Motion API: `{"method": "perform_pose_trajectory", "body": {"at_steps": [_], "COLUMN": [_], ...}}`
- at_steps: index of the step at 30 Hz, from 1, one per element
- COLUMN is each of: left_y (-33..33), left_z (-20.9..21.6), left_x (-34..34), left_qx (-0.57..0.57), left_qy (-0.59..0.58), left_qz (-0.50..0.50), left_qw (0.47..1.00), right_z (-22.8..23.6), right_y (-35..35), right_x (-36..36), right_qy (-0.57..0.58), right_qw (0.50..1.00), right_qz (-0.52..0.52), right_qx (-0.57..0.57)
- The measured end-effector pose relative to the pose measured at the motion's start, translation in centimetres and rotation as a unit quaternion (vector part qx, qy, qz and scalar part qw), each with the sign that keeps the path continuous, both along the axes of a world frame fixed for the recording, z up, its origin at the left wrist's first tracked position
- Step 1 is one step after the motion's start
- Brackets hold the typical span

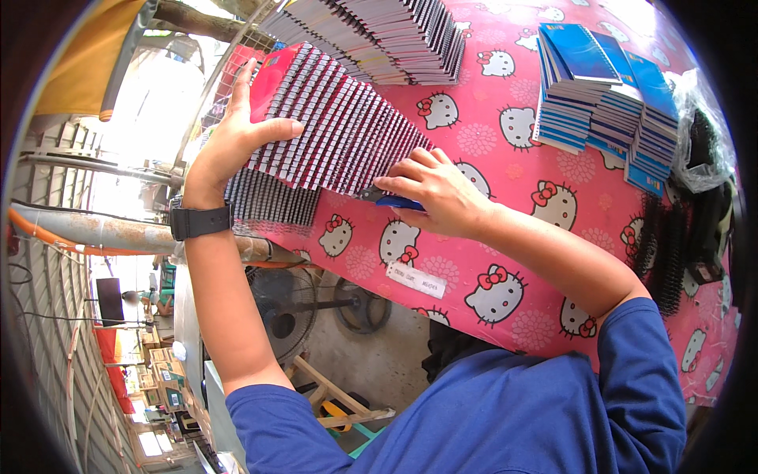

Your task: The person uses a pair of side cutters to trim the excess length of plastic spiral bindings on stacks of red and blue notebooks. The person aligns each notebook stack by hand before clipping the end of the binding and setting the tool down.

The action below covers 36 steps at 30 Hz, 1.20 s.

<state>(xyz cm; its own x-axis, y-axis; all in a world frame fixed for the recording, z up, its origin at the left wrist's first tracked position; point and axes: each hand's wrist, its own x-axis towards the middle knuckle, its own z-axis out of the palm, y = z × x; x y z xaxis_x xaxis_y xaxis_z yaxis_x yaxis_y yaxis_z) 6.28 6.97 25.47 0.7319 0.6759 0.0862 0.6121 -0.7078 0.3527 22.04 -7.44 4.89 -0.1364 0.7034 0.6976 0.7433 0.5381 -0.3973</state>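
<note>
A tall stack of red-covered notebooks with white wire spirals (339, 118) leans across the table's left side, spirals facing me. My left hand (237, 134) lies open against the stack's left end, fingers stretched up along the red cover and thumb across the spirals. In my right hand (438, 189) are small blue-handled pliers (399, 203), their dark jaws at the lower edge of the spirals. Exactly what the jaws touch is too small to tell. Under the red stack sits another pile with dark spirals (272, 201).
Behind stands a larger stack of spiral-bound books (379, 35). Blue notebooks (604, 95) are piled at the far right, beside clear plastic (703, 134) and black coil bundles (671, 253). The pink patterned tabletop (474, 229) carries a white label strip (417, 279). A fan (280, 308) stands below the table's left edge.
</note>
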Motion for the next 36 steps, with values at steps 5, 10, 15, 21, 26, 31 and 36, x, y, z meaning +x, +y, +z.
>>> {"method": "perform_pose_trajectory", "body": {"at_steps": [5,10,15,21,26,31,36], "left_y": [0.1,-0.4,-0.2,0.2,0.6,0.3,0.5], "left_z": [-0.3,0.0,0.1,-0.3,-0.2,-0.2,-0.2], "left_x": [0.1,0.2,0.0,0.1,-0.4,0.0,0.0], "left_qx": [-0.004,-0.01,-0.006,-0.015,0.008,-0.016,-0.025], "left_qy": [-0.009,-0.007,-0.009,-0.014,-0.005,-0.011,-0.014], "left_qz": [-0.003,0.003,-0.004,-0.005,-0.009,-0.014,-0.013], "left_qw": [1.0,1.0,1.0,1.0,1.0,1.0,1.0], "right_z": [0.1,-0.7,-0.9,-0.6,-1.1,-1.3,-2.3], "right_y": [1.1,0.2,0.5,0.8,0.0,1.0,0.3], "right_x": [0.8,0.0,0.2,0.6,0.2,1.3,0.1], "right_qy": [0.408,0.094,0.087,0.274,0.007,0.311,0.11], "right_qw": [0.774,0.992,0.991,0.9,0.999,0.865,0.985], "right_qz": [0.249,0.04,0.085,0.161,-0.002,0.198,0.041], "right_qx": [-0.415,-0.07,-0.056,-0.298,-0.042,-0.341,-0.127]}}
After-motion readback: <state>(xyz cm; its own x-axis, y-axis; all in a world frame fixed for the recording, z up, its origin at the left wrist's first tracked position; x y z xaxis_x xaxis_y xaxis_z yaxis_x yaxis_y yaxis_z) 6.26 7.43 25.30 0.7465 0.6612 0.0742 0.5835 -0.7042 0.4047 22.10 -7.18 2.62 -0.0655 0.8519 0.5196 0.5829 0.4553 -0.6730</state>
